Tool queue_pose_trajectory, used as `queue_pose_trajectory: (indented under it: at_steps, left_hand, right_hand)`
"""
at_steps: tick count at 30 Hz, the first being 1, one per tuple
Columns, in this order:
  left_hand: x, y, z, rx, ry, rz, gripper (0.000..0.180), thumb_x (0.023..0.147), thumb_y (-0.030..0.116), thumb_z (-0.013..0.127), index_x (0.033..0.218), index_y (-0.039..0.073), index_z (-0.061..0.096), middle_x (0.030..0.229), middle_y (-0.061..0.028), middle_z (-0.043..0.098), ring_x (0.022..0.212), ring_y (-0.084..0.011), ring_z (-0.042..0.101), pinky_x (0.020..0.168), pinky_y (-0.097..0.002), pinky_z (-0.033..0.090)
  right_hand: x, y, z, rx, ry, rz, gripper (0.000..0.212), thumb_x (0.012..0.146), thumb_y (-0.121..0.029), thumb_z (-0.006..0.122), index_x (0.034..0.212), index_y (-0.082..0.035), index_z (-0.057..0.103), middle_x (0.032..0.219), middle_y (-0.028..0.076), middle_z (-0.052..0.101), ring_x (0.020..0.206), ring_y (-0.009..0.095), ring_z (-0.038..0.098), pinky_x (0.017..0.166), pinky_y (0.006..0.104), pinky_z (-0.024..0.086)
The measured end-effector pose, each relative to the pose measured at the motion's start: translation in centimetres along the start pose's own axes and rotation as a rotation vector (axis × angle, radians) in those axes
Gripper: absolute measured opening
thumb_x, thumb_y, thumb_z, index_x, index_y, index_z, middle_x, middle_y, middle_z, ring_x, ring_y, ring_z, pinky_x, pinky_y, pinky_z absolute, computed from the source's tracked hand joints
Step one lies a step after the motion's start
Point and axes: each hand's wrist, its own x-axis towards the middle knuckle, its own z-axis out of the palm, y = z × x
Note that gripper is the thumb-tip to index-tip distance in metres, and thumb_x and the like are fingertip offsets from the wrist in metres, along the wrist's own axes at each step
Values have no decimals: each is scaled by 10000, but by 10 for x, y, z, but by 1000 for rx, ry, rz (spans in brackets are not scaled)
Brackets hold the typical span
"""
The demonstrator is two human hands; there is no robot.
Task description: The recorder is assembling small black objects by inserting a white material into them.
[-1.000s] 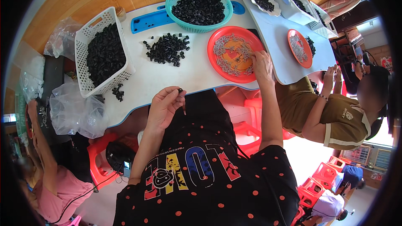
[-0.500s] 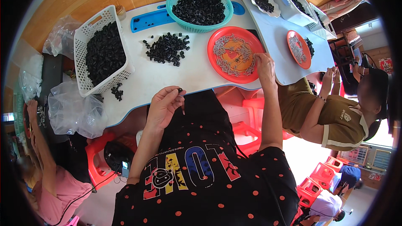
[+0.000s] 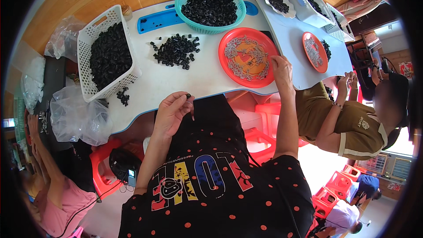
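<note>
My left hand [image 3: 173, 112] is closed in a pinch around a small black plastic part [image 3: 188, 96], held just off the table's front edge. Over the right rim of a red plate [image 3: 225, 68], my right hand [image 3: 283, 71] has its thumb and fingers pressed together; whatever they hold is too small to make out. Many small grey pieces [image 3: 233, 52] lie scattered on that plate. Left of it, a loose pile of black parts [image 3: 176, 51] is spread on the white table [image 3: 150, 86].
A white basket [image 3: 136, 68] of black parts stands at left, by a clear plastic bag [image 3: 79, 114]. A turquoise basket [image 3: 209, 31] and blue tray [image 3: 154, 24] sit at the back. On the right, a co-worker [image 3: 352, 119] sits by another red plate [image 3: 324, 64].
My right hand has shifted slightly right, toward the outside of the plate's rim. The left hand stays almost still with the black part. Hands of the people on both sides have moved a little.
</note>
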Motion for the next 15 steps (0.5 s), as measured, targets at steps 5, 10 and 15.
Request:
queue_pose_trajectory:
  at_steps: [5,10,15]
  left_hand:
    - [2,-1,1,10,-42,-15,159,937,60,603,1070,-20,639,985,-166,698,836,-160,680,725,-238,542]
    - [-1,-1,-2,28,-13,-8,158,934,60,608,1068,-18,641,1002,-164,694,819,-153,678,722,-232,538]
    - [-2,1,-5,10,-19,3,154,933,61,611,1064,-14,641,994,-151,695,858,-145,676,728,-229,533]
  right_hand:
    - [2,2,3,-39,-25,-4,174,871,-110,609,993,-29,705,969,173,650,915,356,632,823,419,498]
    - [9,-1,13,-169,-107,-67,157,846,-110,628,958,-40,714,962,170,638,957,346,613,863,416,481]
    - [11,-3,17,-221,-127,-69,158,810,-111,647,940,-37,696,948,166,627,950,346,604,867,420,477]
